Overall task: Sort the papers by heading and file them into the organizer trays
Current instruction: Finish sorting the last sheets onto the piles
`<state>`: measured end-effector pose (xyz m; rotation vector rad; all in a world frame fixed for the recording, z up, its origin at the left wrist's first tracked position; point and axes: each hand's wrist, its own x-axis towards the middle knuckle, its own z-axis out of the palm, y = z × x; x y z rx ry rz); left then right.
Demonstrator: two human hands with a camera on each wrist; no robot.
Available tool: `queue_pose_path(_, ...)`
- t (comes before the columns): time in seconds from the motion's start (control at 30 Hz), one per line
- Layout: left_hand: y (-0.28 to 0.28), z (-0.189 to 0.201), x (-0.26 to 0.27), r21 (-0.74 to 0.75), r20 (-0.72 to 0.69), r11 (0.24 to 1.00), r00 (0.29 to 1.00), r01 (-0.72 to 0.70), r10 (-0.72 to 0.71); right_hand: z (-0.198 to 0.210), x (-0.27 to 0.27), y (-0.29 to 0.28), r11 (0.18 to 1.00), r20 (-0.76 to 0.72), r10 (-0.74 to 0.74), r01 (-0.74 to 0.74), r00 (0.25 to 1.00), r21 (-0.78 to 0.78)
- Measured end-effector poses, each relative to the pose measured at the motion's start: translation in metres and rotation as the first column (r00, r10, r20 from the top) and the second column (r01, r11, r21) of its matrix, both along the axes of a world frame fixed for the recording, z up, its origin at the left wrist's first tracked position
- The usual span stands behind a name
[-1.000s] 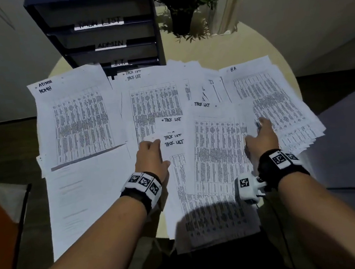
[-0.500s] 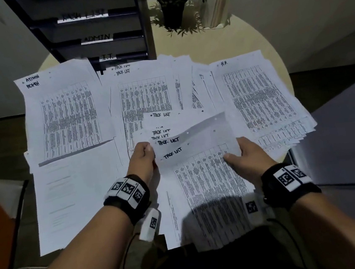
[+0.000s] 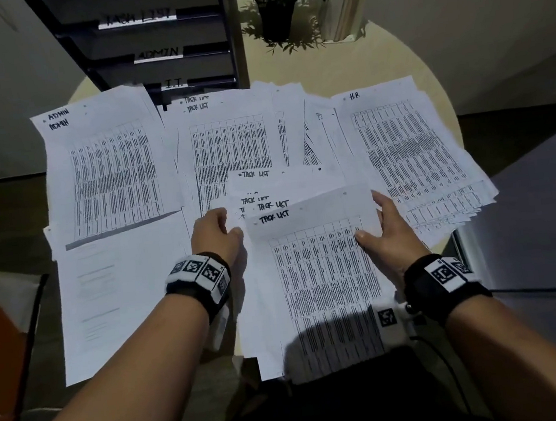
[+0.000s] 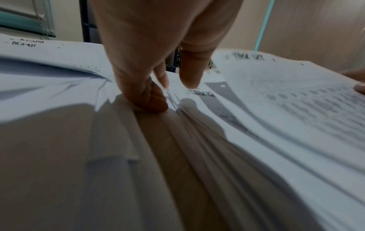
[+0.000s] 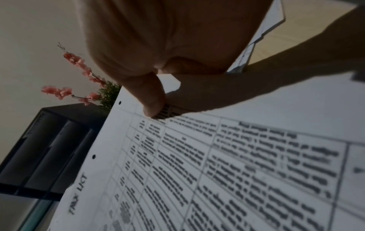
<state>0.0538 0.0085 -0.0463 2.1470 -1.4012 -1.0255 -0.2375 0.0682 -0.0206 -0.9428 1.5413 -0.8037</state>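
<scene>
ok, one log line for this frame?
phase: gathering | right hand: grips white task-list sheet | left hand: pinches stack edge

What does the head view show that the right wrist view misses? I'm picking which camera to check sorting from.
Only the head view shows the ADMIN pile, the H.R pile, the tray labels and the left hand. Only the right wrist view shows pink blossoms behind the organizer. Both show the right hand pinching the top TASK LIST sheet.
</scene>
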Motion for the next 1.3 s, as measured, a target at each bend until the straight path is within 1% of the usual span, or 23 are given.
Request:
queue_pose_path(0.03,-0.001,0.000,-0.001,0.029,0.030,0.999,0.999,0.017,-0.018,-0.002,0.001,0.003,1.000,-0.032,0.020,-0.020,0.999,0.002)
queue_pose_path(0.1,-0.001,0.001,-0.003,0.037,0.009,0.999,1.000,-0.006,0.005,-0.009,-0.001,0.005,0.999,-0.050,0.030,-0.029,0.998,0.019)
queue_pose_path(0.17,0.002,0.000,-0.005,0.036,-0.033,0.999,0.999,-0.032,0.033,-0.016,-0.002,0.008,0.999,0.032,0.003,-0.004,0.999,0.040)
queue_pose_path(0.23,0.005,0.003,-0.006,0.008,-0.057,0.999,0.997,-0.042,0.043,-0.013,0.000,0.010,0.997,0.111,-0.030,0.022,0.993,0.072)
queue_pose_path(0.37,0.015,0.009,-0.007,-0.089,-0.238,0.990,0.968,-0.108,0.084,-0.011,-0.003,0.010,0.994,0.155,-0.038,0.021,0.987,0.110)
queue_pose_path(0.43,0.018,0.007,-0.003,-0.107,-0.274,0.990,0.960,-0.092,0.060,-0.013,-0.004,0.010,0.994,0.194,-0.072,0.054,0.978,0.098)
queue_pose_path(0.53,0.021,0.001,0.004,-0.094,-0.369,0.987,0.925,-0.132,0.088,-0.016,-0.001,0.009,0.992,0.257,-0.118,0.103,0.959,0.071)
queue_pose_path(0.57,0.023,0.001,0.004,-0.074,-0.428,0.984,0.897,-0.159,0.113,-0.016,0.000,0.008,0.992,0.271,-0.120,0.107,0.955,0.064)
queue_pose_path(0.63,0.027,0.006,0.004,-0.038,-0.500,0.983,0.855,-0.178,0.135,-0.015,0.003,0.006,0.993,0.293,-0.112,0.101,0.949,0.054)
queue_pose_path(0.7,0.027,0.011,0.004,-0.011,-0.523,0.987,0.842,-0.162,0.132,-0.012,0.006,0.005,0.992,0.298,-0.123,0.111,0.946,0.058)
queue_pose_path(0.8,0.021,0.009,0.008,-0.013,-0.450,0.991,0.886,-0.135,0.115,-0.012,0.009,0.004,0.987,0.285,-0.157,0.155,0.946,0.029)
queue_pose_path(0.87,0.012,0.004,0.008,-0.048,-0.385,0.987,0.914,-0.155,0.125,-0.016,0.008,0.003,0.987,0.217,-0.152,0.159,0.964,-0.014)
queue_pose_path(0.9,0.008,0.005,0.007,-0.067,-0.345,0.988,0.933,-0.137,0.106,-0.017,0.007,0.003,0.987,0.170,-0.150,0.156,0.974,-0.022)
queue_pose_path(0.97,0.001,0.005,0.003,-0.051,-0.249,0.995,0.966,-0.080,0.065,-0.022,0.006,0.005,0.989,0.104,-0.143,0.145,0.984,-0.010)
queue_pose_path(1.03,-0.003,0.005,-0.002,-0.013,-0.218,0.997,0.973,-0.077,0.072,-0.032,0.005,0.008,0.995,0.010,-0.103,0.103,0.995,0.004)
queue_pose_path(1.07,-0.003,0.006,-0.003,-0.007,-0.217,0.997,0.973,-0.083,0.079,-0.034,0.006,0.009,0.995,-0.034,-0.096,0.096,0.995,0.023)
queue_pose_path(1.1,-0.003,0.007,-0.005,0.001,-0.208,0.997,0.975,-0.082,0.081,-0.036,0.007,0.010,0.992,-0.048,-0.109,0.111,0.993,0.054)
queue_pose_path(1.2,0.001,0.004,-0.006,0.001,-0.196,0.999,0.980,-0.033,0.033,-0.034,0.012,0.013,0.970,0.075,-0.204,0.191,0.976,0.151)
queue_pose_path(1.3,0.005,0.005,-0.007,-0.027,-0.206,1.000,0.978,0.010,-0.015,-0.023,0.016,0.010,0.963,0.150,-0.231,0.204,0.961,0.174)
